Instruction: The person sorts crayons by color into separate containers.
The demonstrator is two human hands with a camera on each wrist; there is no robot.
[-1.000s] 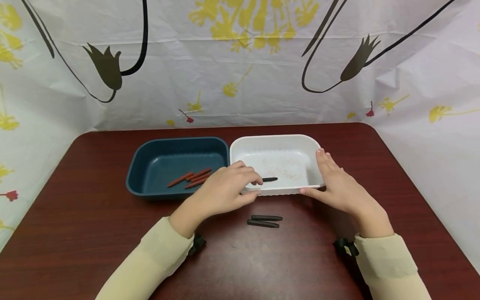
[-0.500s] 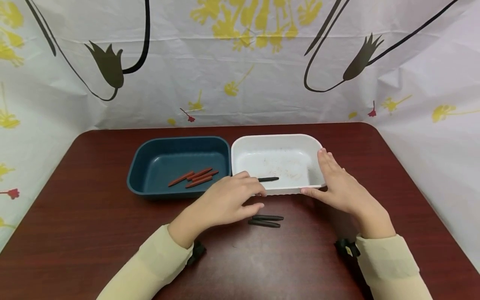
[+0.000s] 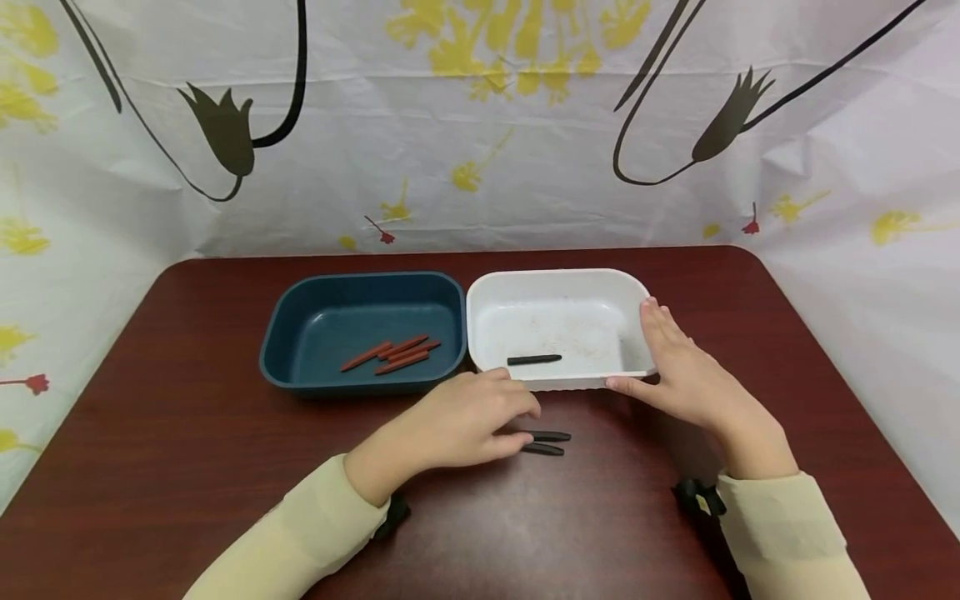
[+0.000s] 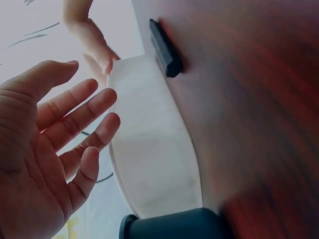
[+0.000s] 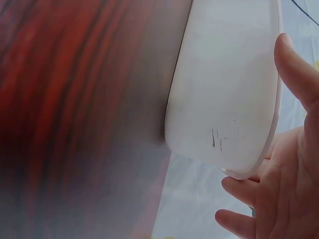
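Observation:
My left hand [image 3: 465,421] hovers at the near ends of two black crayons [image 3: 551,436] on the table and covers part of them. In the left wrist view its palm faces the camera, fingers loosely spread and holding nothing, with the black crayons [image 4: 166,50] beyond. My right hand [image 3: 693,379] rests at the near right corner of a white plastic tray [image 3: 555,384], thumb at the front rim and straight fingers along the side. The right wrist view shows that thumb [image 5: 294,67] touching the rim. One black crayon [image 3: 534,360] lies inside the white tray.
A dark teal tray [image 3: 360,282] stands directly left of the white one, with several reddish-brown crayons [image 3: 401,348] in it. Both sit on a dark red wood-grain table [image 3: 187,417]. Behind it hangs a white sheet [image 3: 330,167] with printed flowers.
My left hand has drawn back from over the white tray toward me, down to the crayons on the table. The crayon in the tray shows fully now. My right hand stays at the corner.

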